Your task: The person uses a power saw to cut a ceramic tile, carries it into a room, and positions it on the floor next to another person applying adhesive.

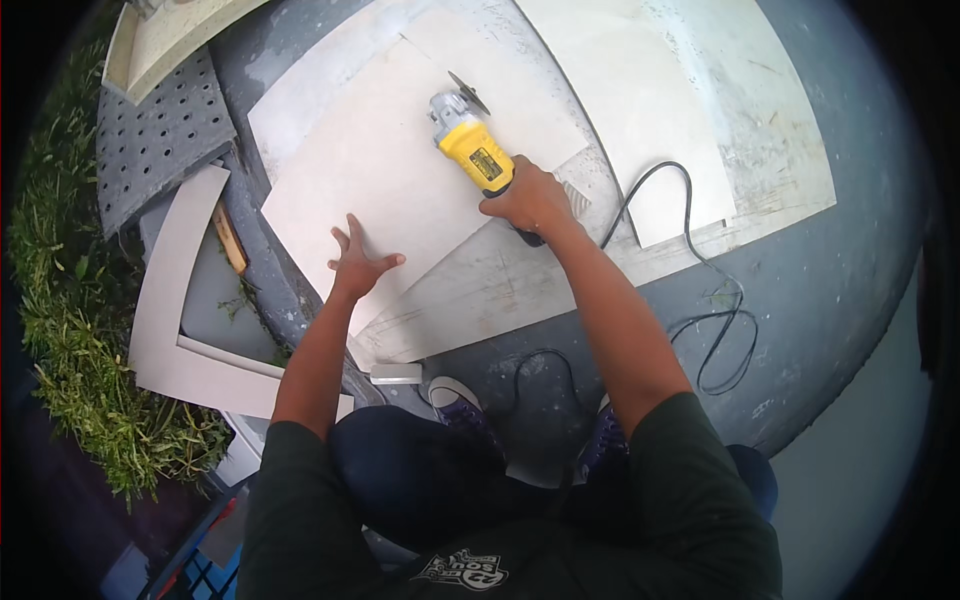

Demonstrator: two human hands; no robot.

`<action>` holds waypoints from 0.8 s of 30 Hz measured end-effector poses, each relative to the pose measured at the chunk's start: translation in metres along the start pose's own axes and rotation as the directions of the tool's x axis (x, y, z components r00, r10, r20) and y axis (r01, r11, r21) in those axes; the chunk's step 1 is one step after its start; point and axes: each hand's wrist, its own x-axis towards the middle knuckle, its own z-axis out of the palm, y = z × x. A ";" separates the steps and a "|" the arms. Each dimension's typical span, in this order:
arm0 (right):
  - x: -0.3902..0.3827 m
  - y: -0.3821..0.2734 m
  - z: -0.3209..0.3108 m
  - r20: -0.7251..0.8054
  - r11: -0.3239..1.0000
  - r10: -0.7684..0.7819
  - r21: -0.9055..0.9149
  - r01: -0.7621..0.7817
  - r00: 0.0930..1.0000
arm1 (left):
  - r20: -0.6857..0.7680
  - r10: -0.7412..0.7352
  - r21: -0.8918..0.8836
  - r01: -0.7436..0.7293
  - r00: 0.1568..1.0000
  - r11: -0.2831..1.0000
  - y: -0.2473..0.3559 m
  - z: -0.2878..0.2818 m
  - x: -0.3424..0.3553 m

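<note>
- Angle grinder [474, 152], yellow: in right hand [533, 201], fingers wrapped round its rear body.
- Disc [468, 92] above pale sheet [370, 140]; contact unclear.
- Left hand [360, 266]: fingers spread, at sheet's near-left side.
- Black cord [688, 215] loops right onto grey floor [800, 300].

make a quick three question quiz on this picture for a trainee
1. True or false: the right hand grips the yellow grinder.
2. What lies under the spread left hand? (a) a patch of grass (b) a pale flat sheet (c) a shoe
3. What colour is the looped cord to the right of the right hand?

Key:
1. True
2. b
3. Black
</note>
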 end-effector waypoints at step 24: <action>-0.026 0.024 0.007 -0.020 1.000 -0.001 -0.020 0.000 1.000 | -0.042 -0.002 -0.008 0.002 0.999 1.000 -0.007 0.004 -0.001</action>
